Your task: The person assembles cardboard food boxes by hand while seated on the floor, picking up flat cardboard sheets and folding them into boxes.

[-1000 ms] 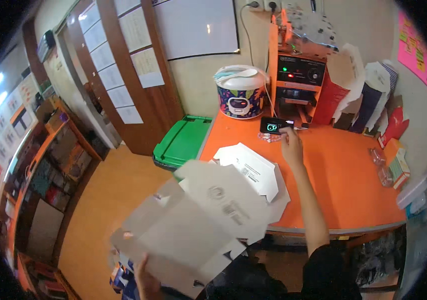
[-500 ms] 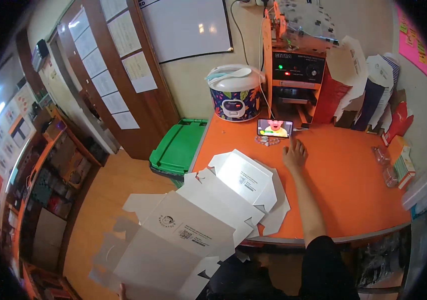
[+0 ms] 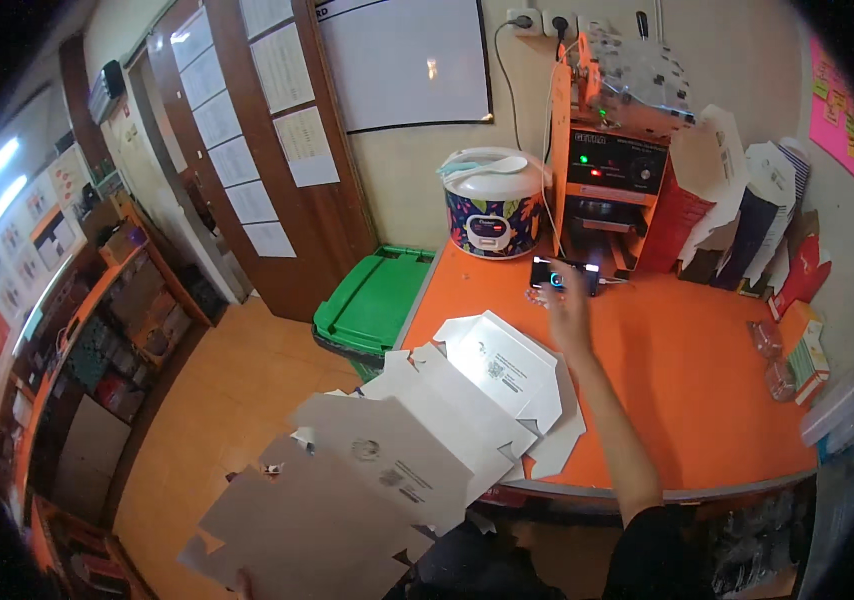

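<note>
My left hand [image 3: 244, 584], mostly cut off by the lower edge, grips a flat, die-cut white cardboard box blank [image 3: 332, 510], its thumb on the near side. The blank is tilted, with a round printed mark and a square code on it. Partly beneath it, more white box blanks [image 3: 507, 385] lie on the orange table's left part. My right hand [image 3: 569, 312] is raised over a phone [image 3: 587, 285], fingers stretched toward it and somewhat blurred. It holds nothing. The phone lies sideways with a cable at its right end; its screen is mostly dark with a bright ring.
Behind the phone stand a patterned rice cooker [image 3: 492, 215] with spoons on its lid and an orange-black machine [image 3: 612, 165]. A green lidded bin [image 3: 372, 300] is left of the orange table [image 3: 707, 400]. Folded cartons [image 3: 747, 205] and small packets [image 3: 779, 380] line the right side.
The phone's screen went from a bright picture to mostly dark with a ring. My right hand has shifted over the phone. The held blank has tilted and looks darker; the view has moved slightly.
</note>
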Available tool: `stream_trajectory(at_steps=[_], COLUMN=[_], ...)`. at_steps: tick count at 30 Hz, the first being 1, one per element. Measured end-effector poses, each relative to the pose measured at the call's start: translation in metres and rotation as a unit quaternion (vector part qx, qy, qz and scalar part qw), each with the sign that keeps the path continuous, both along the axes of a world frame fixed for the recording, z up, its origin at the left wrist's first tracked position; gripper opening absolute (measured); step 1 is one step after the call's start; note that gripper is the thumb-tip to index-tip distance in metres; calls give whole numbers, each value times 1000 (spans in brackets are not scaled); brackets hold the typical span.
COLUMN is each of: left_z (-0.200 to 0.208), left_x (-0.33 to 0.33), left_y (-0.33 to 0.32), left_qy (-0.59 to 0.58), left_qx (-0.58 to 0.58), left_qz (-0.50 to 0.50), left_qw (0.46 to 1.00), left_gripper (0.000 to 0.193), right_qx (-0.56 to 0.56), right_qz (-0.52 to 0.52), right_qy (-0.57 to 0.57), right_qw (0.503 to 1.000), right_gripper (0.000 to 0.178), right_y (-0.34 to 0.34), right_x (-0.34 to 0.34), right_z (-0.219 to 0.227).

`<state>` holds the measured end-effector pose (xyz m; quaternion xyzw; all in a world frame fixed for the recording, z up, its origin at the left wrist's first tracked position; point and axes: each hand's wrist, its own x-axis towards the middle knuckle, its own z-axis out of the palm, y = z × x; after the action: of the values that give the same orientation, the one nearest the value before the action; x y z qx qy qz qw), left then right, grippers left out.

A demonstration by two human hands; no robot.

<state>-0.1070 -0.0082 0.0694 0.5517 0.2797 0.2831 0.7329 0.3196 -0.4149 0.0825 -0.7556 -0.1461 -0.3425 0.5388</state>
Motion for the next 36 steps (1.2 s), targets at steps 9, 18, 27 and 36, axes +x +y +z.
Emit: stream_trajectory(at_steps=[9, 18, 27, 36], left_z=[45, 47, 62, 40], left_x=[8, -27, -24, -37], left_y=[-24, -15, -42, -21], left_qy=[139, 134, 76, -13], left_qx=[-7, 509, 633, 416], left_qz=[23, 175, 401, 230], left_qw=[990, 832, 658, 880], left_gripper=[52, 49, 49, 49], right_qx=[-332, -67, -38, -45], right_qz=[392, 405, 344, 574], right_qy=[-178, -305, -185, -37], right_qw=[839, 859, 920, 817], right_gripper=[36, 26, 20, 17], right_y=[228, 281, 307, 298], right_x=[-242, -319, -339, -347], right_z=[104, 83, 105, 80])
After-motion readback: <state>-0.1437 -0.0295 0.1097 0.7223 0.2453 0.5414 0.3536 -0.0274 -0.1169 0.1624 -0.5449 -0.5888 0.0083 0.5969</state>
